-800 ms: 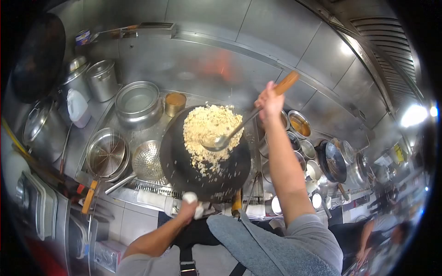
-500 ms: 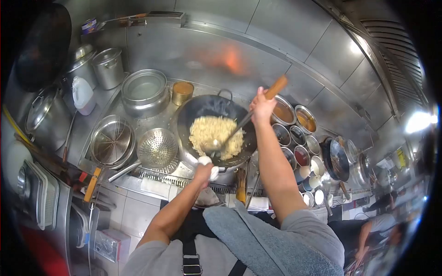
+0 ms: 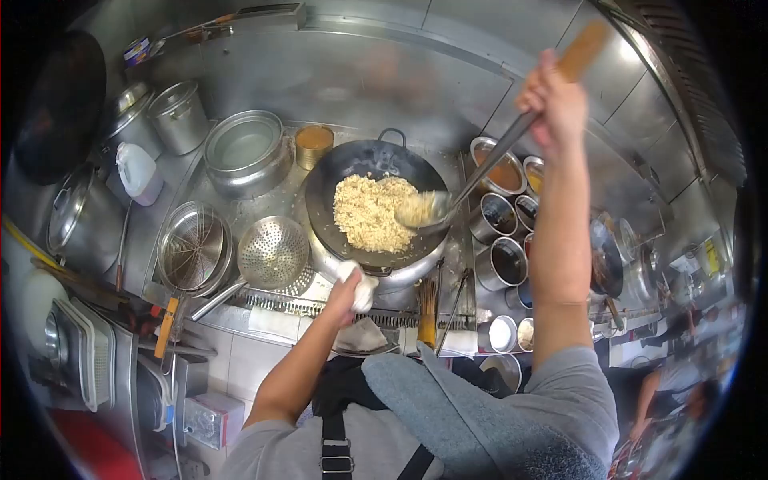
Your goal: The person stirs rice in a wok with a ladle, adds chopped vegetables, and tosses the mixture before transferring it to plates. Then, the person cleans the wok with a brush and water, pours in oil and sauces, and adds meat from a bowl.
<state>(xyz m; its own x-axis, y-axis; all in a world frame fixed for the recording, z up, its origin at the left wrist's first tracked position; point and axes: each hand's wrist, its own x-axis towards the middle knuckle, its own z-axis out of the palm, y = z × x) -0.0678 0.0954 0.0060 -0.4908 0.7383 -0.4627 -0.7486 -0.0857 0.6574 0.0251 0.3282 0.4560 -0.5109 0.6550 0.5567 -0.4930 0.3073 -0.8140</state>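
Note:
Raised at the upper right, my right hand [image 3: 558, 104] is wrapped round the handle of a long ladle [image 3: 500, 152] with a wooden end. Its bowl carries a heap of rice over the right side of a black wok [image 3: 326, 164]. More pale yellow rice [image 3: 370, 212] lies in the middle of that wok. My left hand [image 3: 344, 300] is closed on a folded white cloth [image 3: 364, 292] just below the wok's near rim handle [image 3: 378, 271]. Whether the cloth touches the rim is unclear.
Left of the wok are a perforated strainer [image 3: 274, 252], a wire skimmer [image 3: 194, 248], a pot of liquid [image 3: 246, 148] and a tin [image 3: 314, 146]. Sauce containers [image 3: 504, 264] crowd the right. A bamboo brush [image 3: 428, 316] stands in front. Another person's arm [image 3: 646, 400] shows at lower right.
My right hand has lifted the ladle up and to the right, out of the rice, with rice in its bowl. My left hand has shifted slightly down. The orange glow on the back wall has faded.

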